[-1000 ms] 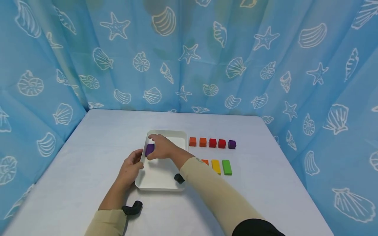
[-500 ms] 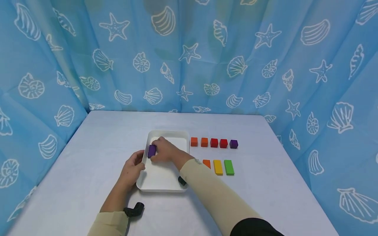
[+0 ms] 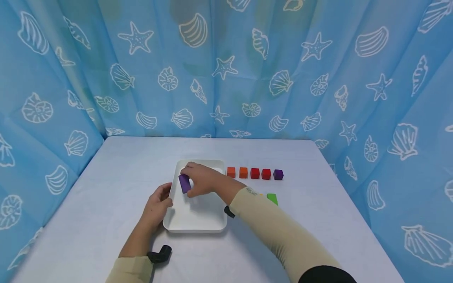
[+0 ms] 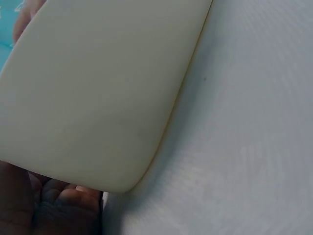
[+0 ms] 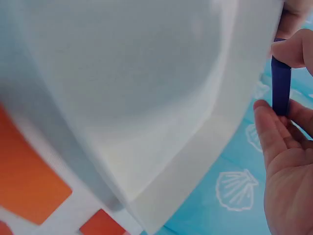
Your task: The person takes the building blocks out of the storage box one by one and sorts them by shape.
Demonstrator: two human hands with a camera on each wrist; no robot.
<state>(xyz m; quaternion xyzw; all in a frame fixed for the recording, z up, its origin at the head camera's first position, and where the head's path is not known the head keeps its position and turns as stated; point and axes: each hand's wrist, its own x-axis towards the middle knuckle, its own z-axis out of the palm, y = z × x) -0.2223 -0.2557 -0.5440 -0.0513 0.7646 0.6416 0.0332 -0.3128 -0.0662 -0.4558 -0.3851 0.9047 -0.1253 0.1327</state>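
Over the left part of a shallow white tray (image 3: 192, 220), my right hand (image 3: 203, 181) pinches a purple rectangular block (image 3: 184, 184) between thumb and fingers. The block tilts slightly there. In the right wrist view the same purple block (image 5: 280, 88) appears edge-on, gripped at both ends. My left hand (image 3: 154, 207) holds the tray's left side, thumb at the rim and fingers along the outer wall. The left wrist view shows the tray's outer wall (image 4: 98, 98) close up, partly hiding the left hand (image 4: 68, 210).
Right of the tray runs a row of small cubes: an orange cube (image 3: 231, 172), another orange, a red cube (image 3: 255, 173), another red, and a purple cube (image 3: 278, 174). Nearer lies a green block (image 3: 272, 198), partly behind the right sleeve. A shell-patterned curtain (image 3: 226, 98) hangs behind the table.
My right hand has shifted slightly right with the purple block, which now leans differently. The right forearm has moved right, covering the orange block and most of the yellow one. My left hand stays put.
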